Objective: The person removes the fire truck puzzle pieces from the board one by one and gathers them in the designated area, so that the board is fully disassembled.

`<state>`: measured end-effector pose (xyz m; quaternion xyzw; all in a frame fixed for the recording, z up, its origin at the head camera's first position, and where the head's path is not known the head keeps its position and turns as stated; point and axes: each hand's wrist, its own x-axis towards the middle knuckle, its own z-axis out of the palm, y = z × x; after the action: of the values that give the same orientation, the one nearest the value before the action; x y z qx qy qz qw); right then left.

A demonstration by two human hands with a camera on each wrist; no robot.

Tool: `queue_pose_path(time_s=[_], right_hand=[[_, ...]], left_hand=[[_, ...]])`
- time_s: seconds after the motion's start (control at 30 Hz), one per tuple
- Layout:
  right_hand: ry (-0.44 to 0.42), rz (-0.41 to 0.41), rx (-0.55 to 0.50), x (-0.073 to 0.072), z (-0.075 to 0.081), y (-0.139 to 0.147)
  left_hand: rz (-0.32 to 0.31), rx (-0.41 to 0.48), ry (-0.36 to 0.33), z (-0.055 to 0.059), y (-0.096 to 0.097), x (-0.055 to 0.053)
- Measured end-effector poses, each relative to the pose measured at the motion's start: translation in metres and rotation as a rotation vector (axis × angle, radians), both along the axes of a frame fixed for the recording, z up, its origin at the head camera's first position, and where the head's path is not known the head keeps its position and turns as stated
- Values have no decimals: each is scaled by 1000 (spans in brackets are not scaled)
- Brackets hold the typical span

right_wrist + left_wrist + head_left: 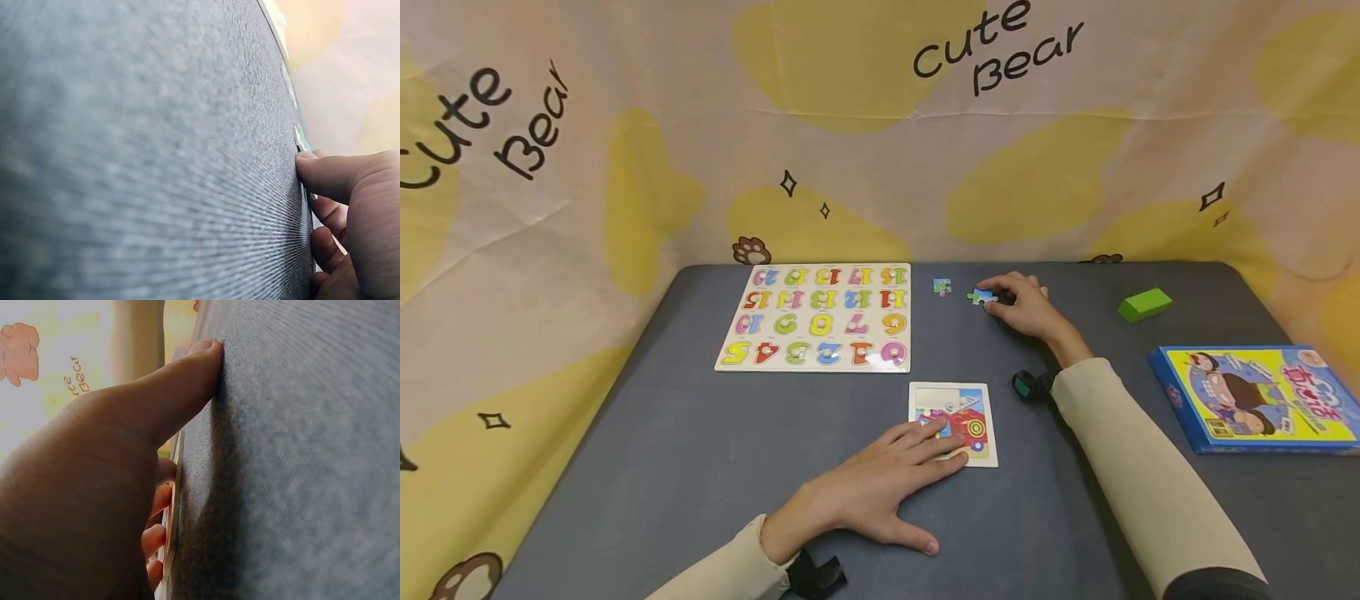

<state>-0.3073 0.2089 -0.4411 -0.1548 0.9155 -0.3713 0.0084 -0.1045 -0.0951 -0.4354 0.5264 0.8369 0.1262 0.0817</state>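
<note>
In the head view my right hand (1024, 307) pinches a blue and green jigsaw piece (979, 297) between thumb and fingers, low at the table's far side. The right wrist view shows the thumb (325, 174) against that piece's edge (301, 136). Another jigsaw piece (942, 286) lies a little to its left. With fingers spread, my left hand (883, 479) rests on a small framed jigsaw puzzle (953, 392), covering its lower left part. A red picture shows in the frame, with a pale unfilled area at its upper left. The left thumb (187, 375) touches the table.
A number puzzle board (820, 337) lies at the back left with its numerals upside down. On the right are a green block (1145, 305) and a blue and yellow box (1262, 400). A printed cloth (865, 150) hangs behind the grey table (700, 483).
</note>
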Motion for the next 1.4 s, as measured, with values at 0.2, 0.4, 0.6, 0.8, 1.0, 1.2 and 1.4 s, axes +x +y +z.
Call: queue_pose_path(time_s=[0.2,0.4,0.6,0.8,1.0,1.2,1.4], right_hand=[[-5,-11,10,-7,-1,1],[20,-40,7,-6,-4,0],[80,-176,68,1,-6,2],[84,-192,89,2,-7,1],[74,-191,97,1,-6,0],[51,-200,101,-1,-6,-1],[34,-214,104,0,-3,-4]], left_hand=[[-3,2,-5,-1,0,1],[-4,2,12,-1,-1,0],[-6,1,-2,-1,-1,0],[-2,2,-5,-1,-1,0],[1,0,7,-1,-1,1],[-1,5,15,-1,-1,1],[-5,11,1,0,-1,1]])
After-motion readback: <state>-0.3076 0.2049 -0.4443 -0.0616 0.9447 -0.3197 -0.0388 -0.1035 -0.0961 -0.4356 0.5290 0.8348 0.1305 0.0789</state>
